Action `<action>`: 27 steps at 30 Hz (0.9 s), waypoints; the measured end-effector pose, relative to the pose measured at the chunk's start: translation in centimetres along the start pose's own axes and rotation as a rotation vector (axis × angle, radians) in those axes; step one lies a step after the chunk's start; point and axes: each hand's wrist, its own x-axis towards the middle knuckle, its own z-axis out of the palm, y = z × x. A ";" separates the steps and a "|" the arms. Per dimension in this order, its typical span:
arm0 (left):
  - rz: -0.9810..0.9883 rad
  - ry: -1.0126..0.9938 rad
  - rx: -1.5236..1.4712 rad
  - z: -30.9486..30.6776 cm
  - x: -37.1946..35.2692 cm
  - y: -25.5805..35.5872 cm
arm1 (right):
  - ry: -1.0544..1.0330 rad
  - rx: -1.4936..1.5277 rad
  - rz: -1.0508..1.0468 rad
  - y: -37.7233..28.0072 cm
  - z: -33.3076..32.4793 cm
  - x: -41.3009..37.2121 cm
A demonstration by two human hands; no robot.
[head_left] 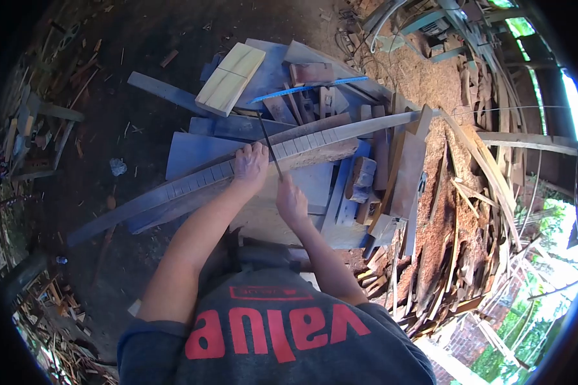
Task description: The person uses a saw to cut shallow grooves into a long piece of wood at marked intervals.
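A long wooden strip point(202, 177) lies diagonally over the workbench, with many short cuts across its face. My left hand point(251, 165) is closed over the strip, fingers bent over its far edge. In my right hand point(291, 201) is the near end of a saw point(268, 140), its thin dark blade seen edge-on. The blade crosses the strip just right of my left hand and points away from me. Its handle is hidden in my fist.
A pale wood block point(231, 78) sits at the far side of the bench, beside a blue hacksaw-like strip point(308, 88). Offcuts and a dark wooden block point(361, 178) lie to the right. Sawdust point(424, 80) and scrap slats point(478, 170) cover the ground beyond.
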 end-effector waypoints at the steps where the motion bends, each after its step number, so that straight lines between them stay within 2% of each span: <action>1: -0.012 -0.016 -0.013 -0.2 0.1 0.0 | -0.027 -0.046 0.018 0.3 -0.3 -1.3; 4: 0.007 0.026 0.031 -0.3 -0.2 0.0 | -0.031 -0.045 0.041 0.6 -0.4 -2.3; 8: -0.020 0.007 -0.006 0.3 -0.1 0.1 | 0.010 0.013 -0.052 -0.8 0.4 3.2; 10: 0.020 0.040 0.110 0.2 -0.1 0.0 | 0.028 0.001 -0.068 -1.4 0.3 4.0; 16: 0.021 0.046 0.091 -0.2 -0.3 0.0 | -0.005 -0.031 0.016 0.7 -0.1 -1.7; 22: 0.025 0.038 0.090 0.4 -0.1 -0.2 | 0.031 -0.002 -0.082 -1.2 0.6 4.5; 27: 0.006 0.001 0.044 -0.4 0.1 -0.1 | -0.002 -0.011 0.003 0.6 -0.4 -1.7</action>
